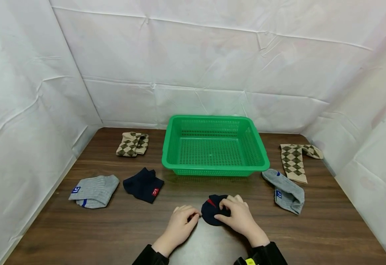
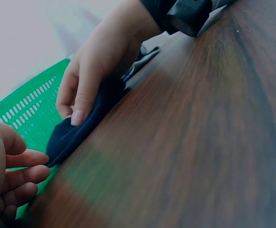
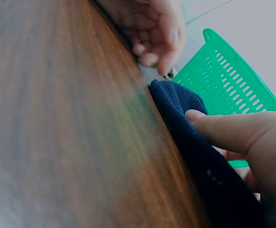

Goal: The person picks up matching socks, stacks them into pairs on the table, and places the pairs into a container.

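Note:
A navy sock (image 1: pixel 209 212) with a red patch lies bunched on the table in front of me. My right hand (image 1: pixel 237 215) pinches its right side between thumb and curled fingers; the right wrist view shows the thumb pressed on the dark knit (image 3: pixel 176 102). At the sock's left edge is my left hand (image 1: pixel 183 222), its fingers loosely bent. In the left wrist view, the left fingertips (image 2: pixel 42 157) are right by the sock's end; whether they touch it I cannot tell. To the left lies another navy sock (image 1: pixel 144 185) with a red label, folded over.
A green plastic basket (image 1: pixel 216 172) stands behind the hands. Grey socks lie at left (image 1: pixel 95 191) and right (image 1: pixel 287 191), the right one against the basket's corner. Checkered socks lie at back left (image 1: pixel 131 144) and back right (image 1: pixel 293 162). White sheets (image 1: pixel 193 55) enclose the wooden table.

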Available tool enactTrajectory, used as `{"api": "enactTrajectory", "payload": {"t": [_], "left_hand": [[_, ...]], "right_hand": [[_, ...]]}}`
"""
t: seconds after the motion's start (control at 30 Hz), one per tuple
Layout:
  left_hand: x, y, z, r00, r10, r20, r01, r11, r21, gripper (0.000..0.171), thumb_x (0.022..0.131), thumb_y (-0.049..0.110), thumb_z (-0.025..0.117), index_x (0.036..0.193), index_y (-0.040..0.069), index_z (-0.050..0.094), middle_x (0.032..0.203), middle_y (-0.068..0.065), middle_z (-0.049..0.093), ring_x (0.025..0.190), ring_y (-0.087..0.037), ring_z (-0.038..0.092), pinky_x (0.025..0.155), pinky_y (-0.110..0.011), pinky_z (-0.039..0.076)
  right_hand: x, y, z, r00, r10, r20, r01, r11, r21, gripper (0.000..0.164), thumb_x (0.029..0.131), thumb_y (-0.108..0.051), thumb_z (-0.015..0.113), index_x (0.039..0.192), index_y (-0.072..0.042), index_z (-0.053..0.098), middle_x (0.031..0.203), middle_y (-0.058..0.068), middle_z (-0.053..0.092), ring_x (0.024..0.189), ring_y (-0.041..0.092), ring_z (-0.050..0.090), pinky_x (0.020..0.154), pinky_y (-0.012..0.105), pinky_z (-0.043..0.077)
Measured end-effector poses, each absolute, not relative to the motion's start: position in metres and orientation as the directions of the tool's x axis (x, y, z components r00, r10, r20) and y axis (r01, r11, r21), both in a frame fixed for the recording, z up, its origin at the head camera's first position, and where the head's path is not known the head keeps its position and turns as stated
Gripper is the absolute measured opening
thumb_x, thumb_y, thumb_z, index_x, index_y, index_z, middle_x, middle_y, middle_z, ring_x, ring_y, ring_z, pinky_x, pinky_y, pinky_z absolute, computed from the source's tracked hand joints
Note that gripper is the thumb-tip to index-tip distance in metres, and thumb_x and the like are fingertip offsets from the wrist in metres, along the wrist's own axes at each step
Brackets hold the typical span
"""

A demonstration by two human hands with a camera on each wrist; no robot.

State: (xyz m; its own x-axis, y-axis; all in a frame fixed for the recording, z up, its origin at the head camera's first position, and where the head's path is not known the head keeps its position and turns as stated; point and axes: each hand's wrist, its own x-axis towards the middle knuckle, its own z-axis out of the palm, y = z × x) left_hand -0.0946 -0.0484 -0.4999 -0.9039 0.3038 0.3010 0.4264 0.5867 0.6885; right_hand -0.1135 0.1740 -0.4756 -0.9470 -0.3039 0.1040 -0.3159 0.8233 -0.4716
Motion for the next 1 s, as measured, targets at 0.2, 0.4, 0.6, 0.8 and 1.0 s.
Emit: {"api": "enactTrajectory", "payload": {"t": [0.2, 0.4, 0.6, 0.8, 1.0], "left_hand": [[-0.097, -0.037, -0.5, -0.928, 0.228, 0.296, 0.373, 0.621, 0.689, 0.012, 0.091, 0.014, 0.058, 0.095, 0.019, 0.068, 0.08, 0.015, 0.057, 0.074, 0.001, 0.05, 0.069, -0.023, 0.033], [-0.098, -0.03, -0.499, -0.939, 0.204, 0.276, 0.341, 0.646, 0.684, 0.012, 0.09, 0.017, 0.059, 0.1, 0.016, 0.066, 0.081, 0.013, 0.056, 0.076, -0.001, 0.05, 0.07, -0.024, 0.032], [-0.099, -0.026, -0.501, -0.938, 0.211, 0.276, 0.345, 0.673, 0.655, 0.01, 0.091, 0.022, 0.06, 0.1, 0.018, 0.064, 0.082, 0.012, 0.052, 0.076, -0.004, 0.045, 0.071, -0.026, 0.029], [-0.098, -0.025, -0.502, -0.93, 0.205, 0.305, 0.359, 0.678, 0.641, 0.006, 0.091, 0.024, 0.061, 0.091, 0.018, 0.062, 0.078, 0.012, 0.049, 0.073, -0.003, 0.042, 0.07, -0.024, 0.028], [-0.098, -0.026, -0.501, -0.932, 0.208, 0.296, 0.354, 0.688, 0.634, 0.011, 0.09, 0.03, 0.064, 0.091, 0.02, 0.06, 0.078, 0.011, 0.049, 0.071, -0.003, 0.04, 0.07, -0.025, 0.028]], "right_hand": [[-0.114, 0.17, -0.476, -0.947, -0.303, 0.111, -0.318, 0.816, -0.482, 0.027, 0.074, -0.035, 0.079, 0.077, -0.025, 0.055, 0.07, -0.012, 0.037, 0.072, 0.008, 0.029, 0.066, 0.03, 0.022], [-0.114, 0.166, -0.477, -0.945, -0.303, 0.123, -0.323, 0.813, -0.484, 0.026, 0.074, -0.035, 0.079, 0.077, -0.024, 0.055, 0.069, -0.012, 0.038, 0.071, 0.007, 0.029, 0.066, 0.029, 0.023], [-0.114, 0.161, -0.48, -0.939, -0.309, 0.15, -0.341, 0.795, -0.501, 0.026, 0.073, -0.033, 0.08, 0.077, -0.024, 0.056, 0.07, -0.014, 0.04, 0.072, 0.005, 0.03, 0.067, 0.028, 0.023], [-0.112, 0.154, -0.482, -0.928, -0.326, 0.181, -0.371, 0.767, -0.523, 0.024, 0.072, -0.03, 0.081, 0.079, -0.023, 0.059, 0.075, -0.014, 0.046, 0.074, 0.004, 0.032, 0.068, 0.027, 0.023], [-0.113, 0.155, -0.484, -0.919, -0.32, 0.231, -0.394, 0.706, -0.589, 0.019, 0.072, -0.024, 0.082, 0.082, -0.022, 0.066, 0.076, -0.017, 0.052, 0.076, 0.003, 0.039, 0.07, 0.027, 0.03]]}}
